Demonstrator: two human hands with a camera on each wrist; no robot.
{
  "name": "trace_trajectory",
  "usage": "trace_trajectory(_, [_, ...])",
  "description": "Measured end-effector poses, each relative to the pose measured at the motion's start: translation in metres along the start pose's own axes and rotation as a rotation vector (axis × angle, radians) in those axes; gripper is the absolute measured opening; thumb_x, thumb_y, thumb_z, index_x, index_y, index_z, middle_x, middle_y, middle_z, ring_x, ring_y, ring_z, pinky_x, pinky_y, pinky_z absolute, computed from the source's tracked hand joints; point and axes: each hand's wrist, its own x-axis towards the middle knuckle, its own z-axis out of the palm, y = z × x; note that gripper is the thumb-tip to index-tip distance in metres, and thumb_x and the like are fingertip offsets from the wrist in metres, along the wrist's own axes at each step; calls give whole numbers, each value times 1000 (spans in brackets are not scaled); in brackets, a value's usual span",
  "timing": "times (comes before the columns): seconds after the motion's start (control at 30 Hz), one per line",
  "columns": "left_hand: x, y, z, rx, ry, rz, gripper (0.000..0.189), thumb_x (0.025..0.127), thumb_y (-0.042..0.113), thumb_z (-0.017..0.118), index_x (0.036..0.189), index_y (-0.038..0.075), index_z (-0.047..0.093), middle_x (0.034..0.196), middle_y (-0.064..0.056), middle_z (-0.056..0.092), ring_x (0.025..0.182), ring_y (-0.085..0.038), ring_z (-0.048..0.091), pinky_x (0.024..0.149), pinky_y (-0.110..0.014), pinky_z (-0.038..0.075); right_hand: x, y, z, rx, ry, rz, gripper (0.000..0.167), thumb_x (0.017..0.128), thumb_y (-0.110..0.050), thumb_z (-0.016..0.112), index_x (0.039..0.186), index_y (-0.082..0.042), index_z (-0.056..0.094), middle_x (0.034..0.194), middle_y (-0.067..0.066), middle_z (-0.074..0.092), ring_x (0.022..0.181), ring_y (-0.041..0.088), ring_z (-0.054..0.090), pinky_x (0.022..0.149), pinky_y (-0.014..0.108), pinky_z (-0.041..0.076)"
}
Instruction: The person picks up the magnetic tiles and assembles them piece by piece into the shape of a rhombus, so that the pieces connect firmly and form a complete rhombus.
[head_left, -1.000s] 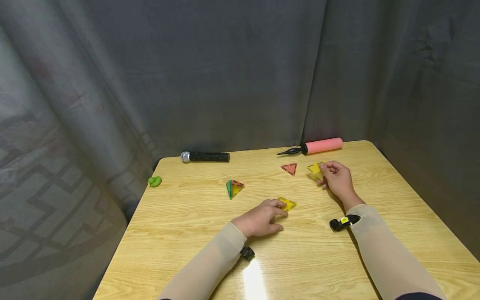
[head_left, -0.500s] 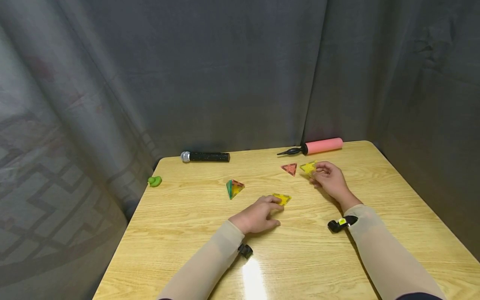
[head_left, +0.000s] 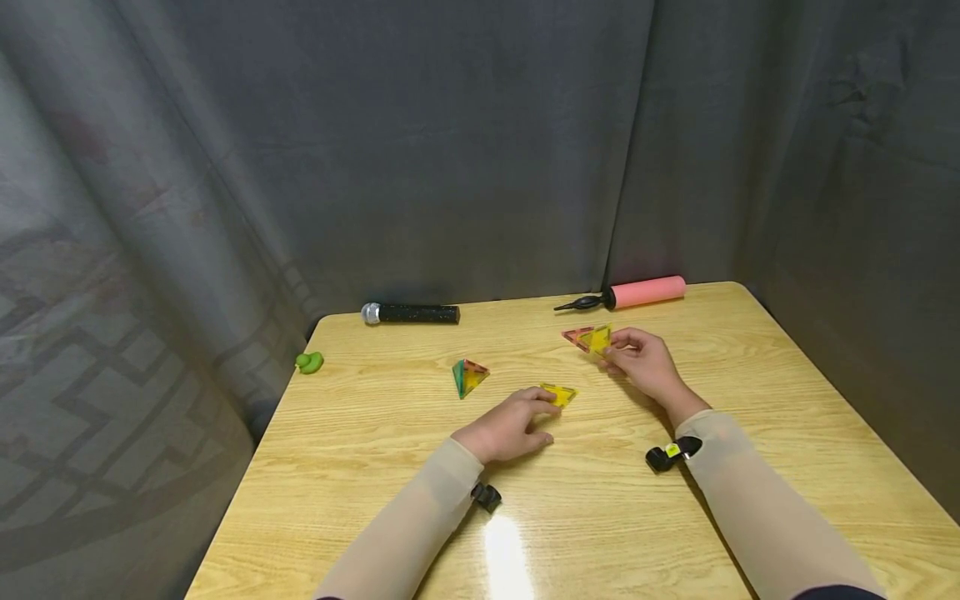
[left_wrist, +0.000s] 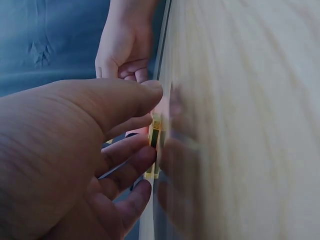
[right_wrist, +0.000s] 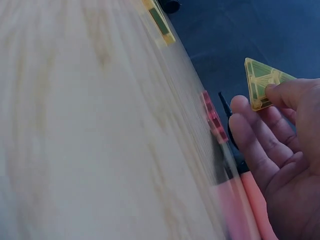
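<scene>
My right hand (head_left: 643,365) pinches a translucent yellow triangular magnetic tile (head_left: 597,338) between thumb and fingers. In the right wrist view this tile (right_wrist: 260,84) is tilted up, held clear of the table. It overlaps a red triangular magnetic tile (head_left: 572,334) lying flat behind it in the head view. My left hand (head_left: 508,427) rests its fingertips on a second yellow triangular tile (head_left: 562,394), flat on the table. Its thumb stands apart from that tile. To the left sits a small pyramid of green, red and yellow tiles (head_left: 470,378).
A black microphone (head_left: 416,314) with a silver head lies at the back edge of the wooden table (head_left: 360,467). A pink hand pump (head_left: 645,292) with a black nozzle lies at the back right. One green toy duck (head_left: 310,362) is at the left edge. Grey curtains hang behind.
My right hand has carried its yellow tile leftward until it overlaps the red one in the head view. The left hand has slid the other yellow tile slightly left and back.
</scene>
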Motion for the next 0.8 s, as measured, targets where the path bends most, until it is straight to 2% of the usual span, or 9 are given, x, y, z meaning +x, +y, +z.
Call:
trace_trajectory(0.13, [0,-4,-1,7,6,9,48,103,29,70,148,14,60,159,-2,45,147,-19,41,121,-33,34,1,-1,5,-92,7,-44,19,100,-1,70,115,9,66,98,20,66,83,29,74,68,31,63])
trace_trajectory(0.3, [0,-8,-2,-5,10,8,48,104,29,70,148,14,60,159,-3,45,147,-20,41,121,-33,34,0,-5,12,-213,-1,-85,16,98,-5,74,112,2,70,96,18,69,75,21,61,57,25,53])
trace_trajectory(0.53, [1,-17,0,-82,23,8,46,103,28,71,146,14,62,157,0,46,145,-18,43,119,-32,36,-3,-8,24,-268,-52,-87,16,98,-6,75,113,-2,72,98,13,71,83,26,61,62,26,53])
trace_trajectory(0.8, [1,-27,1,-133,26,26,46,103,28,71,146,15,62,158,3,45,146,-16,42,120,-33,36,-5,-6,32,-269,-98,-92,14,97,-4,75,111,-3,73,96,11,72,82,25,63,62,27,55])
